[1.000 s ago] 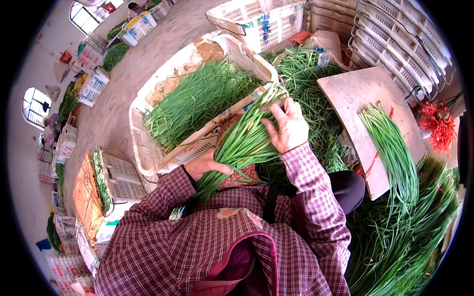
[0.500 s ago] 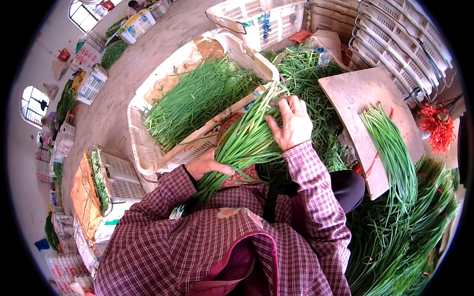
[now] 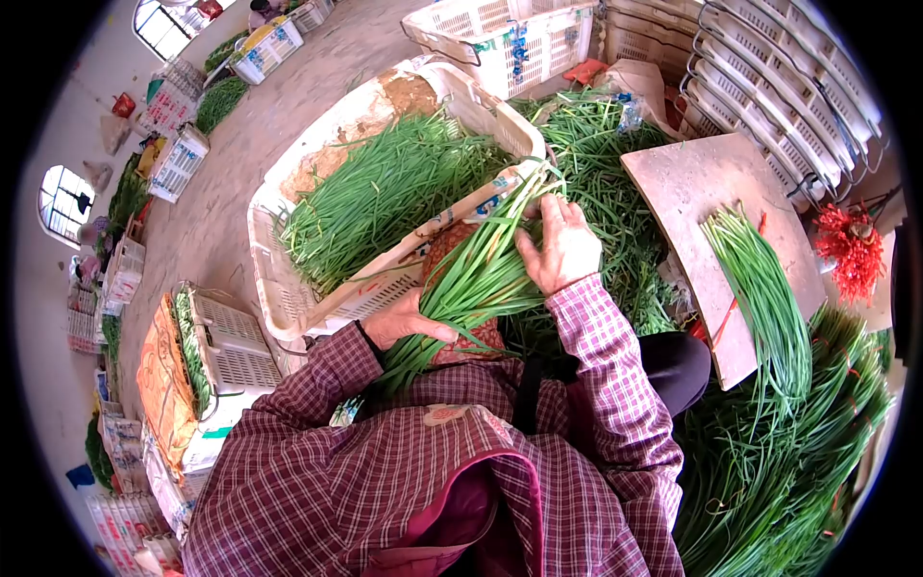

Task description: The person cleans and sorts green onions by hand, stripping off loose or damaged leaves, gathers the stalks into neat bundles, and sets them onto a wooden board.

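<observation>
A bunch of long green stalks (image 3: 486,274) lies slanting across my lap. My left hand (image 3: 409,325) is wrapped round its lower part, thumb on top. Near the upper end, my right hand (image 3: 560,245) has its fingers bent together on the stalks; the fingertips are partly hidden. Just beyond the bunch stands a white crate (image 3: 274,279) with more green stalks (image 3: 385,192) lying in it. To the right, a separate bunch (image 3: 760,288) rests on a tilted board (image 3: 711,183).
Loose greens (image 3: 601,154) are heaped behind my right hand. Tied bunches (image 3: 788,481) lie at the lower right, below red ties (image 3: 851,250). Stacked crates (image 3: 769,96) stand at the upper right, another crate (image 3: 236,351) at the left. A person (image 3: 261,12) is far off.
My right hand has shifted slightly at the upper end of the bunch, first outward, then back with its fingers closer together. My left hand keeps its hold.
</observation>
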A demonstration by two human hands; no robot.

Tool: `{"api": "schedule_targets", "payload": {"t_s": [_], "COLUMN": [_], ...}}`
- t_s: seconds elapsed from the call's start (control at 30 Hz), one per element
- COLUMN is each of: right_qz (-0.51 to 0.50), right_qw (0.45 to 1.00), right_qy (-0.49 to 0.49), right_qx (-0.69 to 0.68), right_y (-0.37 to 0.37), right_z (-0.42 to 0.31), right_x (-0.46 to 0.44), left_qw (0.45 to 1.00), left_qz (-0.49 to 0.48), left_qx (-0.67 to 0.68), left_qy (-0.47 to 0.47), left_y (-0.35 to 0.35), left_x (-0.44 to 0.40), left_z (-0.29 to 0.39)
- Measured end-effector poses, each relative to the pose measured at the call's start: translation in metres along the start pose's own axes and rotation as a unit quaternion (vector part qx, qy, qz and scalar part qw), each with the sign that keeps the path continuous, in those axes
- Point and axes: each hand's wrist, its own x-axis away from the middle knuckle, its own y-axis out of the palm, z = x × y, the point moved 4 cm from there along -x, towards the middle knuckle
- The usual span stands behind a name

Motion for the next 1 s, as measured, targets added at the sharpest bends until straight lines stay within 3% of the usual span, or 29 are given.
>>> {"api": "schedule_targets", "payload": {"t_s": [0.2,0.3,0.4,0.53,0.6,0.67,0.7,0.73,0.77,0.8,0.93,1.0], "right_qz": [-0.03,-0.075,-0.3,-0.326,-0.303,-0.211,-0.141,-0.065,-0.015,0.004,0.027,0.029], "right_qw": [0.999,0.994,0.944,0.851,0.838,0.943,0.986,0.995,0.998,0.998,0.999,0.997], "right_qy": [0.004,-0.007,-0.008,-0.108,-0.042,-0.01,0.008,0.026,-0.006,-0.005,0.026,-0.012], "right_qx": [0.013,-0.075,-0.133,-0.398,-0.453,-0.256,-0.094,0.071,0.069,-0.06,0.0,0.07], "right_y": [0.004,-0.007,-0.01,-0.039,-0.065,-0.077,-0.078,-0.079,-0.079,-0.075,-0.056,-0.048], "right_z": [-0.001,-0.013,-0.036,-0.034,-0.017,0.022,0.036,0.047,0.045,0.043,0.029,0.026], "right_x": [0.001,0.005,0.02,0.04,0.037,0.027,0.024,0.02,0.015,0.009,-0.005,-0.01], "left_qw": [1.0,0.999,0.998,0.997,0.996,0.995,0.996,0.996,0.996,0.996,0.994,0.995], "left_qz": [0.001,0.029,0.067,0.079,0.088,0.093,0.084,0.074,0.071,0.063,0.041,0.035], "left_qx": [-0.004,0.019,0.002,-0.019,-0.017,-0.016,-0.022,-0.029,-0.031,-0.056,-0.096,-0.087], "left_qy": [-0.003,0.002,-0.017,0.005,0.007,0.01,0.02,0.032,0.033,0.024,0.018,0.019], "left_y": [-0.005,0.0,-0.01,-0.016,-0.013,-0.01,-0.008,-0.008,-0.006,-0.004,0.004,0.007], "left_x": [-0.001,0.002,0.001,-0.001,0.002,0.003,0.002,0.0,0.0,0.001,0.002,0.003], "left_z": [-0.005,0.004,-0.002,-0.003,0.001,0.001,0.0,0.001,0.003,0.005,0.005,0.006]}}
